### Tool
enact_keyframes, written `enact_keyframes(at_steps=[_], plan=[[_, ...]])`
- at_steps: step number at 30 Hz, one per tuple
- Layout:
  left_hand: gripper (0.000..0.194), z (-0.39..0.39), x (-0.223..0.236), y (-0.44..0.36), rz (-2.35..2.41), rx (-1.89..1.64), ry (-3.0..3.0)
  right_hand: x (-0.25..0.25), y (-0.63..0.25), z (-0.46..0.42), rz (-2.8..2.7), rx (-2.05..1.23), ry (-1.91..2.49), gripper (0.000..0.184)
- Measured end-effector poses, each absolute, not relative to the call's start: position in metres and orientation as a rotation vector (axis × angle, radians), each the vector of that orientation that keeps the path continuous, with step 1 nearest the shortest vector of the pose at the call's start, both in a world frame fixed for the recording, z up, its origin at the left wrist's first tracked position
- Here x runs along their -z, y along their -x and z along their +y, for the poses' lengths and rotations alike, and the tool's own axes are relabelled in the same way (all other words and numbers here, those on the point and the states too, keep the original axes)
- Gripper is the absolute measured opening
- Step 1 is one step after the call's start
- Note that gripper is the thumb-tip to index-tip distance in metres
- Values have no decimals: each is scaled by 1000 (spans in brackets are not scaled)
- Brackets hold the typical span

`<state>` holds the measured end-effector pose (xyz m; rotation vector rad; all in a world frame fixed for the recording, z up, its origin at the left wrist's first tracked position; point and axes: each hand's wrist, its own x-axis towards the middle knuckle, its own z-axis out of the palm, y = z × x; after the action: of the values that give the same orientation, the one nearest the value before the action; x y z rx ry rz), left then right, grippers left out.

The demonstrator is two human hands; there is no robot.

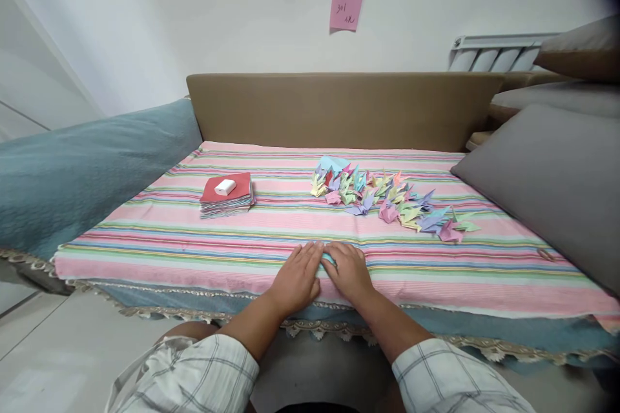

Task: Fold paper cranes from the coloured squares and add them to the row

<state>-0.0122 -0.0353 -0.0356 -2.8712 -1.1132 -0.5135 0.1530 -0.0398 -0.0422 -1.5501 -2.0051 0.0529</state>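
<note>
Both my hands rest at the front of the striped cloth, close together. Between them a small bit of light blue folded paper (329, 259) shows; most of it is hidden under the fingers. My left hand (298, 279) lies flat, its fingers stretched forward beside the paper. Curled over the paper's other side is my right hand (347, 271), with thumb and fingers closed on it. Beyond the hands, a pile of many-coloured paper cranes (368, 197) spreads to the right. A light blue paper sheet (333, 163) lies behind the pile.
A stack of paper squares (225, 208), red on top, sits at the left with a small white box-shaped object (225, 187) on it. Grey cushions (542, 187) lean at the right. A small brownish loop (546, 254) lies near them. The striped cloth (159, 251) covers the seat.
</note>
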Motion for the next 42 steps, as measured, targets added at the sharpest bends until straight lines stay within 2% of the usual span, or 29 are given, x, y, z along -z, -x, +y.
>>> enact_keyframes(at_steps=[3,7,12,18,26,32,42], plan=[[68,-32,44,14,-1114,442,2869,44,-162,-37,-1979,-128,1465,28],[60,-28,44,17,-1062,376,2851,43,-180,-35,-1950,-221,1379,22],[59,-28,43,15,-1046,347,2841,41,-192,-35,-1901,-316,1429,11],[60,-28,42,14,-1056,355,2819,43,-191,-32,-1882,-298,1462,14],[60,-28,44,14,-1036,358,2761,42,-196,-30,-1886,-335,1420,1],[54,-29,43,14,-1000,360,2749,37,-200,-32,-1919,-313,1444,7],[53,-29,40,12,-1009,330,2743,33,-209,-40,-1918,-288,1500,17]])
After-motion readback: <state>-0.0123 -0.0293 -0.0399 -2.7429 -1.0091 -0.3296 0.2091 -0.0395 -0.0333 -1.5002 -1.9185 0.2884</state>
